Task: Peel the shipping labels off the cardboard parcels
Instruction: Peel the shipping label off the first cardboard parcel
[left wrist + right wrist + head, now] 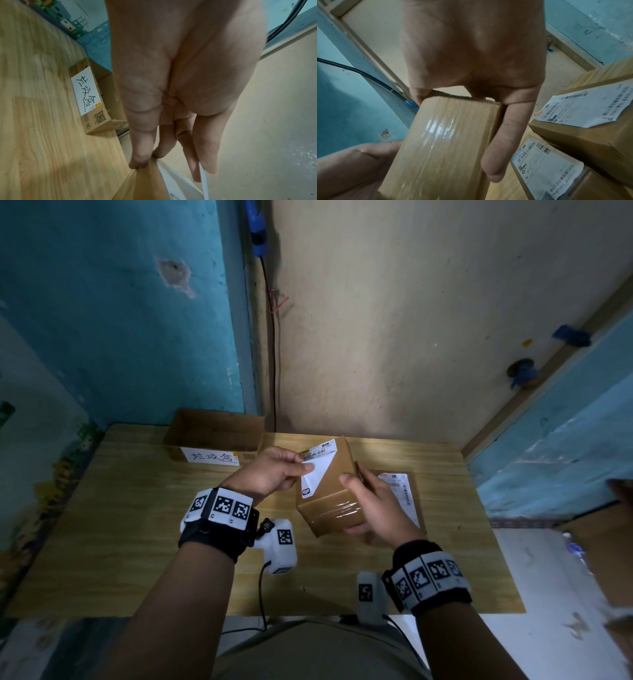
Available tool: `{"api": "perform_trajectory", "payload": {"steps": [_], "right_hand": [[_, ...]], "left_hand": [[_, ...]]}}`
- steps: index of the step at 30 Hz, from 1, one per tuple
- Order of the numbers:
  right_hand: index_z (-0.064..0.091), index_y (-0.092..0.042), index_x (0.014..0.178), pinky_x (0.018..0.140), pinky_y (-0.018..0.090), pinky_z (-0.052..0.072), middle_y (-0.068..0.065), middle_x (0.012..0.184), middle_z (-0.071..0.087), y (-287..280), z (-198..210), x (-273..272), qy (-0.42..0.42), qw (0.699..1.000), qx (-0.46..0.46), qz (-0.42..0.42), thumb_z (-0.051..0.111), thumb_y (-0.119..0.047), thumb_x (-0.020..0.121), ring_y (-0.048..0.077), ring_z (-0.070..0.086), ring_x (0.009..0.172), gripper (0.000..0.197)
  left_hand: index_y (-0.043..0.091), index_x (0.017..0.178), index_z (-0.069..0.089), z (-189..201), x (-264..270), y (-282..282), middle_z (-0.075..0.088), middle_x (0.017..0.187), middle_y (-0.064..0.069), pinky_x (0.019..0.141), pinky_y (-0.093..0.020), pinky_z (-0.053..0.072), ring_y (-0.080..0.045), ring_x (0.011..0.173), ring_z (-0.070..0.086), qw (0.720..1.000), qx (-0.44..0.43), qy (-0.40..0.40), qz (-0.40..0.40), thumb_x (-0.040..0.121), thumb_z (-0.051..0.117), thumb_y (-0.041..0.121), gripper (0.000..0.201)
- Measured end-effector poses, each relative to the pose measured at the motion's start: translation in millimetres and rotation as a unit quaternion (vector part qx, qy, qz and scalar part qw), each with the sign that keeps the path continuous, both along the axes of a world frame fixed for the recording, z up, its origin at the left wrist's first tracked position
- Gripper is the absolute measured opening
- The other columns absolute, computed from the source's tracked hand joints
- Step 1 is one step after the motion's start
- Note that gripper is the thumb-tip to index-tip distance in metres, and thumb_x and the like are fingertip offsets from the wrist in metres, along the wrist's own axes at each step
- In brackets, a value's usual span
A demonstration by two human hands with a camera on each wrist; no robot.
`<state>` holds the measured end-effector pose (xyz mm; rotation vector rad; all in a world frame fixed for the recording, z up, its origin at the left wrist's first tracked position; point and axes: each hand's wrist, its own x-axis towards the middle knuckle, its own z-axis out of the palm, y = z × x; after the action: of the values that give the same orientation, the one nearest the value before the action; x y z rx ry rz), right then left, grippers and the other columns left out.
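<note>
Above the table (137, 525), the right hand (376, 508) grips a cardboard parcel (332, 505), steadying it while the left hand (270, 470) pinches its half-lifted shipping label (313, 477), apparently mid-peel; the discard box (212, 436) waits beyond the parcel.

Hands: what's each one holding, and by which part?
Left hand pinches the peeled-up corner of the shipping label. Right hand grips the cardboard parcel by its right side, thumb on top.

We see an open cardboard box (212, 433) with a handwritten white sign (209, 459) at our wooden surface's (137, 525) far left edge.
</note>
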<state>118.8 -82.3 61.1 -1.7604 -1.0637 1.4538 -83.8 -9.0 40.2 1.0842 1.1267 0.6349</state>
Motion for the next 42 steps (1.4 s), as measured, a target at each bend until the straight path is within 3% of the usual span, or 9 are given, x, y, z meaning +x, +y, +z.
{"api": "perform_trajectory", "payload": {"steps": [3, 9, 11, 16, 19, 28, 33, 37, 42], "right_hand": [[0.03, -0.034, 0.162, 0.081, 0.053, 0.065, -0.028, 0.106, 0.05, 3.0, 0.3, -0.9, 0.003, 1.0, -0.006, -0.014, 0.063, -0.04, 0.101, 0.004, 0.057, 0.09, 0.069], [0.027, -0.032, 0.164, 0.08, 0.052, 0.065, -0.024, 0.107, 0.052, 10.7, 0.0, -0.3, 0.001, 1.0, -0.015, -0.027, 0.063, -0.039, 0.101, 0.007, 0.059, 0.092, 0.072], [0.027, -0.033, 0.164, 0.079, 0.05, 0.066, -0.023, 0.108, 0.053, 12.2, -0.5, -1.1, 0.0, 1.0, -0.015, -0.025, 0.063, -0.039, 0.101, 0.008, 0.061, 0.093, 0.073], [0.028, -0.031, 0.163, 0.08, 0.05, 0.065, -0.017, 0.108, 0.053, 14.8, 1.5, -3.2, 0.001, 1.0, -0.012, -0.021, 0.062, -0.039, 0.102, 0.013, 0.065, 0.094, 0.071], [0.029, -0.031, 0.163, 0.082, 0.052, 0.064, -0.02, 0.104, 0.049, 17.4, 1.2, -3.5, 0.002, 1.0, -0.008, -0.025, 0.061, -0.037, 0.103, 0.01, 0.061, 0.089, 0.068], [0.03, -0.032, 0.163, 0.08, 0.053, 0.065, -0.019, 0.109, 0.05, 23.8, -1.7, -5.4, -0.009, 1.0, -0.017, -0.02, 0.063, -0.041, 0.101, 0.014, 0.063, 0.097, 0.071], [0.028, -0.033, 0.163, 0.08, 0.051, 0.065, -0.019, 0.108, 0.049, 24.6, -4.8, -4.9, -0.006, 1.0, -0.019, -0.023, 0.062, -0.041, 0.101, 0.014, 0.063, 0.096, 0.071], [0.029, -0.033, 0.163, 0.08, 0.052, 0.065, -0.014, 0.108, 0.052, 25.5, -5.9, -5.7, -0.004, 0.999, -0.024, -0.026, 0.062, -0.04, 0.102, 0.018, 0.064, 0.097, 0.071], [0.03, -0.035, 0.162, 0.08, 0.053, 0.065, -0.011, 0.112, 0.057, 24.7, -9.1, -4.3, 0.003, 0.999, -0.031, -0.024, 0.062, -0.041, 0.101, 0.02, 0.065, 0.1, 0.069]], "left_hand": [[0.012, 0.064, 0.07, -5.1, 1.1, 4.9, 0.051, 0.081, -0.022, 0.058, -0.03, 0.02, -0.017, 0.064, 0.031, 1.0, 0.001, -0.014, 0.004, 0.088, 0.069, 0.008, 0.025], [0.01, 0.063, 0.065, -4.2, 5.1, 12.3, 0.054, 0.072, -0.019, 0.057, -0.031, 0.016, -0.023, 0.066, 0.03, 1.0, -0.009, -0.019, 0.012, 0.089, 0.068, 0.007, 0.026], [0.01, 0.063, 0.063, -4.8, 4.0, 14.8, 0.052, 0.076, -0.021, 0.058, -0.033, 0.013, -0.022, 0.065, 0.029, 1.0, -0.009, -0.015, 0.009, 0.089, 0.068, 0.007, 0.027], [0.015, 0.062, 0.069, -5.5, 0.7, 18.7, 0.055, 0.091, -0.027, 0.061, -0.03, 0.023, -0.034, 0.089, 0.034, 0.999, -0.013, -0.029, 0.007, 0.087, 0.071, 0.01, 0.025], [0.016, 0.062, 0.07, -3.5, 0.5, 19.7, 0.056, 0.091, -0.027, 0.062, -0.03, 0.024, -0.034, 0.091, 0.035, 0.999, -0.019, -0.033, 0.01, 0.081, 0.075, 0.016, 0.019], [0.011, 0.069, 0.075, -5.1, -1.6, 22.7, 0.062, 0.096, -0.029, 0.07, -0.032, 0.029, -0.033, 0.096, 0.038, 0.998, -0.044, -0.042, 0.01, 0.077, 0.077, 0.018, 0.011], [0.004, 0.07, 0.064, 0.9, 2.1, 20.0, 0.065, 0.098, -0.026, 0.088, -0.041, 0.039, -0.033, 0.097, 0.057, 0.998, -0.036, -0.049, 0.016, 0.09, 0.063, -0.001, 0.021], [0.004, 0.073, 0.063, 3.5, 2.0, 18.2, 0.067, 0.095, -0.021, 0.089, -0.038, 0.045, -0.03, 0.095, 0.062, 0.999, -0.031, -0.038, 0.012, 0.091, 0.062, 0.0, 0.019], [0.009, 0.065, 0.071, -0.4, 0.7, 17.5, 0.064, 0.098, -0.028, 0.082, -0.042, 0.037, -0.035, 0.093, 0.054, 0.999, -0.017, -0.04, 0.01, 0.09, 0.066, 0.004, 0.026]]}}
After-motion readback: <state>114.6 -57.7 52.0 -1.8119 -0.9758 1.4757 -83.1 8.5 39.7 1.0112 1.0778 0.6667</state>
